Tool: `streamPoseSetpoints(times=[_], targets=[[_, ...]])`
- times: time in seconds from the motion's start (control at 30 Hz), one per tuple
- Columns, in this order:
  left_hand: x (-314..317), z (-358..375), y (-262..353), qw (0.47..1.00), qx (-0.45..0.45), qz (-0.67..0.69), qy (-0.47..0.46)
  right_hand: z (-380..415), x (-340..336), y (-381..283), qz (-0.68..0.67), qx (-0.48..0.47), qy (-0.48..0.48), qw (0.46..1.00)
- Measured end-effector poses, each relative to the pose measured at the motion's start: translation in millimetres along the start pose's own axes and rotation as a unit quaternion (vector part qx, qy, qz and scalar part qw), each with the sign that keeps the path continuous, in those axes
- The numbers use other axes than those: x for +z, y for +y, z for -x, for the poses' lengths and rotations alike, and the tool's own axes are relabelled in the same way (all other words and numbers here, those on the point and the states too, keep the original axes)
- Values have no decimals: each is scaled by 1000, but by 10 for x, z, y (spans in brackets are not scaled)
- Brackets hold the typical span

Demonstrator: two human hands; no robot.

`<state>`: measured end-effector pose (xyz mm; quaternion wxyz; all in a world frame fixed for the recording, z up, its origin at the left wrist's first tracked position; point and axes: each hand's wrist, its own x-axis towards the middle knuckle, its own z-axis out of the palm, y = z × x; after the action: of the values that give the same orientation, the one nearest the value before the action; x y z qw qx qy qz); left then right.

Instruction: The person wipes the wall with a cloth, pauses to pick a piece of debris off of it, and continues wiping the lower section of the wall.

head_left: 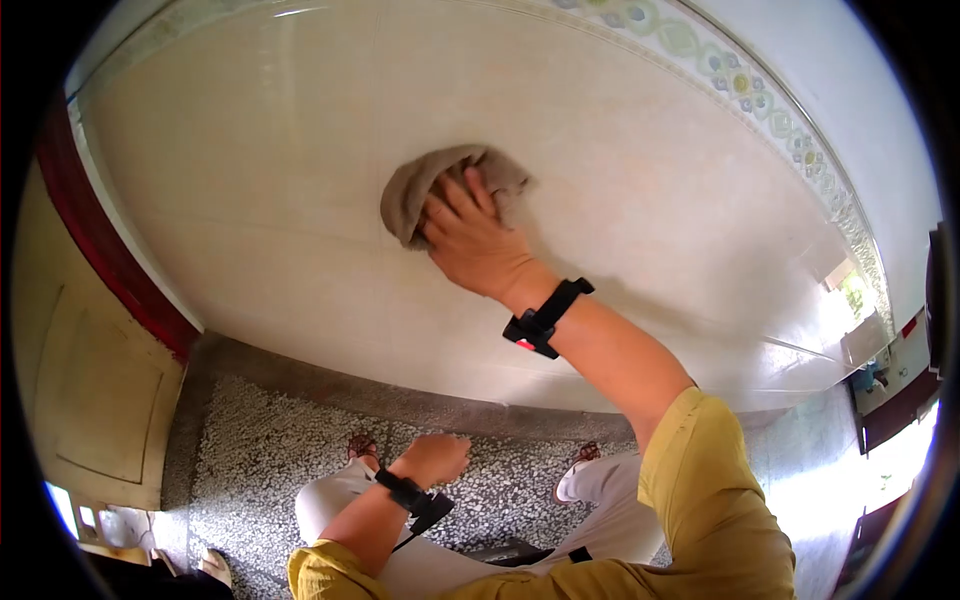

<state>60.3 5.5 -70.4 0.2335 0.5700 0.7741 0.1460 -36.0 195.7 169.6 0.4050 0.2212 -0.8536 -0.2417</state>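
Observation:
My right hand (470,240) presses a crumpled beige cloth (415,185) flat against a cream tiled wall (250,170); the fingers lie spread over the cloth's right side. A black strap circles that wrist. My left hand (437,457) hangs low beside my white-trousered leg with its fingers curled into a fist, holding nothing that I can see. It also wears a black wrist strap. Both sleeves are mustard yellow.
A patterned green and blue tile border (735,80) runs along the top right of the wall. A dark red door frame (100,250) and a cream door (90,390) stand at the left. Below is a speckled terrazzo floor (250,460) with my sandalled feet.

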Motion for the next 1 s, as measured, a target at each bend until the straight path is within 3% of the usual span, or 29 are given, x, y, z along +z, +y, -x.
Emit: streamPoseSetpoints(times=[0.2,0.33,0.43,0.5,0.6,0.73,0.8,0.9,1.0], targets=[[-224,-81,21,998,-35,-2,-45,49,49,-307,-72,-85,-127,986],[-159,-118,-47,1000,-20,16,-3,230,-70,-58,-99,-54,-73,991],[-262,-136,8,1000,-19,19,-8,236,-555,381,-52,2,-126,991],[-247,-133,20,999,-13,30,3,188,-844,643,45,47,-49,997],[-200,-145,61,999,-20,24,-17,210,-1166,968,83,72,26,994],[-69,-127,120,1000,-7,11,-17,471,-1310,1113,172,157,8,972],[-135,-103,186,1000,14,17,-11,543,-1300,1165,198,178,89,960],[-154,-65,101,999,-7,33,-41,435,-1222,981,162,223,102,956],[-135,-18,-14,998,-16,28,-46,239,-1002,669,129,155,-69,977]])
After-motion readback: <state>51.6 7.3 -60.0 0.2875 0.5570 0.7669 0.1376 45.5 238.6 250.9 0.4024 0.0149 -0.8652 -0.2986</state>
